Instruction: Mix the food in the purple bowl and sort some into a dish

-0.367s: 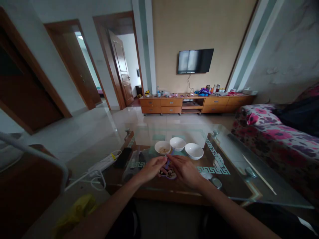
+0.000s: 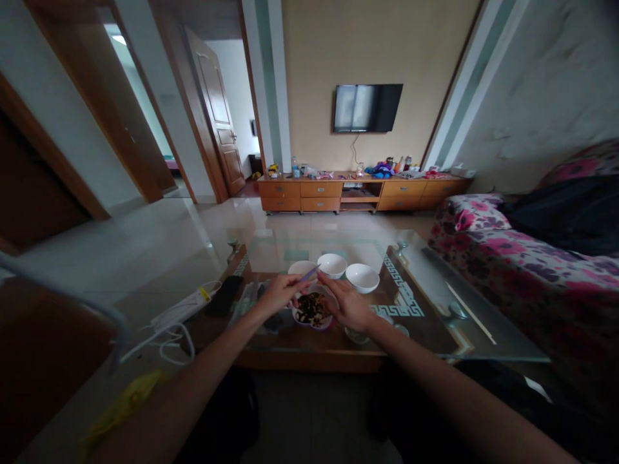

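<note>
My left hand point(image 2: 280, 291) is closed on a slim purple tool point(image 2: 308, 274), perhaps a small knife; its far end points up and right. My right hand point(image 2: 349, 304) has its fingers stretched out, fingertips close to the tool's tip; I see nothing in it. Below both hands sits a pale, purple-edged bowl point(image 2: 316, 328) holding dark and light chopped bits point(image 2: 312, 309). Just beyond, a white bowl point(image 2: 300, 266) is partly hidden by the left hand and the tool. Two more white bowls, a middle one point(image 2: 332, 265) and a right one point(image 2: 362, 278), stand beside it.
All this stands on a glass coffee table point(image 2: 271, 345). A power strip point(image 2: 181, 309) with white cables lies at left, beside a dark flat object point(image 2: 225, 295). Clear round items point(image 2: 358, 335) lie by my right wrist. A pale stick point(image 2: 471, 312) lies at right, near a floral sofa point(image 2: 522, 248).
My hands have moved slightly apart, with the purple tool raised off the lower bowl, uncovering its chopped bits. My view has shifted, so the room sits further left and higher.
</note>
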`<move>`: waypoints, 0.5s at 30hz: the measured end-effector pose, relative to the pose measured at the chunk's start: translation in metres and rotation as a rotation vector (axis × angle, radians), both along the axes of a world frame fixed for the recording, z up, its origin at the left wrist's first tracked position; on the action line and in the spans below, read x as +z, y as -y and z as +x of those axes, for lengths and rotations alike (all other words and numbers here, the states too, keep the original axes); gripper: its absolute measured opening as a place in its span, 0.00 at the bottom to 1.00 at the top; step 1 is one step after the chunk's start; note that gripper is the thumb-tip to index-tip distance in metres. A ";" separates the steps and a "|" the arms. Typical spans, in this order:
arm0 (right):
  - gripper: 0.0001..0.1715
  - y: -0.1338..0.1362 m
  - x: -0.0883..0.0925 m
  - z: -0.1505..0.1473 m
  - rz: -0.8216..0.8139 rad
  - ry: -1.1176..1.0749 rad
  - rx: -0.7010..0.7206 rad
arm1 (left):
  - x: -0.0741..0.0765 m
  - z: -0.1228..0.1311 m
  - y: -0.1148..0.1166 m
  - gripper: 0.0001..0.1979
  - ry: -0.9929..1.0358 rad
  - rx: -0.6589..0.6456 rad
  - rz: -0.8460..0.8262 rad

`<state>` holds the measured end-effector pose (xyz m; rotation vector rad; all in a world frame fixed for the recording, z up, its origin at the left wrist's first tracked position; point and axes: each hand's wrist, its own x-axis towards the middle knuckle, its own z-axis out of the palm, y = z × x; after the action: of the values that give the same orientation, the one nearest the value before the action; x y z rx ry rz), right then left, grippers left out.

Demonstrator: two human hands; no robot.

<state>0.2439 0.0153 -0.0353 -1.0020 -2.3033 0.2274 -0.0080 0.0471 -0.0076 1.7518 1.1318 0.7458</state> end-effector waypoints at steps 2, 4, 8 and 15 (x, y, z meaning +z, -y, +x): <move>0.42 -0.006 -0.013 0.015 0.006 0.040 -0.047 | -0.003 -0.017 -0.008 0.27 -0.149 0.029 0.112; 0.46 -0.007 -0.029 0.031 -0.021 0.106 -0.077 | -0.005 -0.035 -0.013 0.26 -0.257 0.031 0.155; 0.61 -0.001 -0.059 0.050 -0.105 0.187 -0.046 | -0.005 -0.062 -0.012 0.24 -0.454 0.033 0.347; 0.69 -0.004 -0.068 0.047 -0.198 0.200 0.020 | 0.002 -0.073 0.003 0.19 -0.539 0.002 0.467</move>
<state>0.2911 0.0195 -0.1036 -1.1458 -2.5101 0.3852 -0.0813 0.0438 -0.0056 2.4436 1.3844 0.5807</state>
